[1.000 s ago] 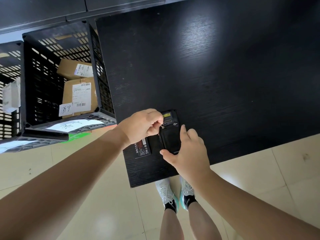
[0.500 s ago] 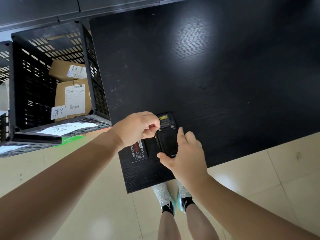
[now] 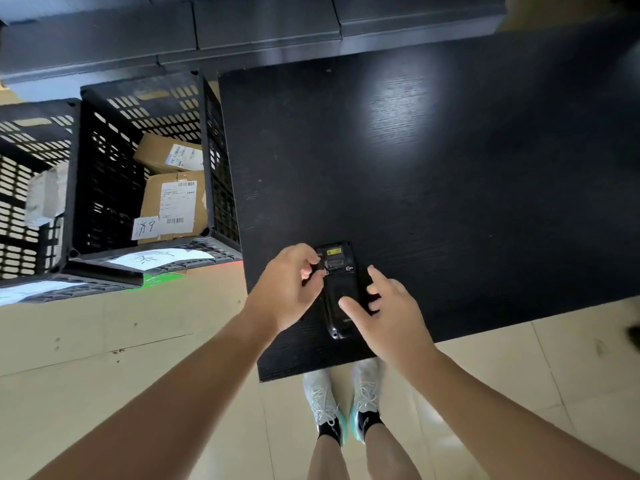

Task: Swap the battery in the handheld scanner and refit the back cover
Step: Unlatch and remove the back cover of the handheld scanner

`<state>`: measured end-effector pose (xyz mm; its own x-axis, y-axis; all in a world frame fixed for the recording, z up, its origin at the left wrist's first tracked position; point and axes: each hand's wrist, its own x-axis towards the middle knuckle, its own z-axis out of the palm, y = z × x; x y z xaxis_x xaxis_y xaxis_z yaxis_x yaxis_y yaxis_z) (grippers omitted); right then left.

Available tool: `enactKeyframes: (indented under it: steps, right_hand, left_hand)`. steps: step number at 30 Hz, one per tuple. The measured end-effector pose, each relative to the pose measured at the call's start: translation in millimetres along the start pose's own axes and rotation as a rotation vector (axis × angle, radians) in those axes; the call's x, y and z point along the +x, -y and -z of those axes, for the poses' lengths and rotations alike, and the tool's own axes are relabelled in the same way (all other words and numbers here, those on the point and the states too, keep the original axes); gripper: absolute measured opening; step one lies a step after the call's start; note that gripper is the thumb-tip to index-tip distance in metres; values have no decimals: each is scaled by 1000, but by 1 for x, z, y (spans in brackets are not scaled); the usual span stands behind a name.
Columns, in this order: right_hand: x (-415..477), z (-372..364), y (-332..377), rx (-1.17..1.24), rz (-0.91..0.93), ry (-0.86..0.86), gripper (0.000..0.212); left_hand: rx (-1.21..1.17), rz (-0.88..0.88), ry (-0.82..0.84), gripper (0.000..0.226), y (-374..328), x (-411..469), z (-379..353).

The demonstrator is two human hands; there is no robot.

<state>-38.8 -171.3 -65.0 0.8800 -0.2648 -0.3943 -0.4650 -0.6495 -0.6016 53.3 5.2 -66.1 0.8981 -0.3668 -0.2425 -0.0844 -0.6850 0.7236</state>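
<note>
Black scanner (image 3: 341, 296) face-down on table (image 3: 450, 168) | left hand (image 3: 289, 289) grip pinching its upper-left edge | right hand (image 3: 388, 306) grip open above.

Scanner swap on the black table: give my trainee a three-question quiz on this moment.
1. True or false: the scanner lies back-up on the table.
2. Which hand pinches at the scanner's top edge: A) left hand B) right hand?
3. What fills the nearest crate?

Key: 1 true. 2 A; the right hand is spread open, its thumb on the scanner's back. 3 Labelled cardboard boxes.
</note>
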Motion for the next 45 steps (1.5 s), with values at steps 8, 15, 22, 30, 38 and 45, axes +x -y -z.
enactKeyframes:
  steps: [8, 15, 22, 30, 38, 45]
  right_hand:
    - [59, 49, -11, -91, 376, 151, 12]
    - [88, 40, -14, -180, 590, 243, 4]
    - [100, 43, -11, -231, 726, 332, 4]
    - [117, 43, -10, -318, 1029, 310, 4]
    - [136, 45, -4, -381, 1160, 408, 3]
    - [149, 54, 17, -514, 1344, 500, 3]
  left_hand:
    - [-245, 508, -259, 100, -66, -50, -71]
    - [-79, 609, -303, 108, -66, -44, -98]
    - [-3, 600, -345, 102, -60, -44, -105]
    - [-16, 622, -395, 103, -58, -44, -109]
    - [-20, 606, -415, 105, -54, -45, -113]
    - [-47, 581, -413, 107, -53, -47, -111]
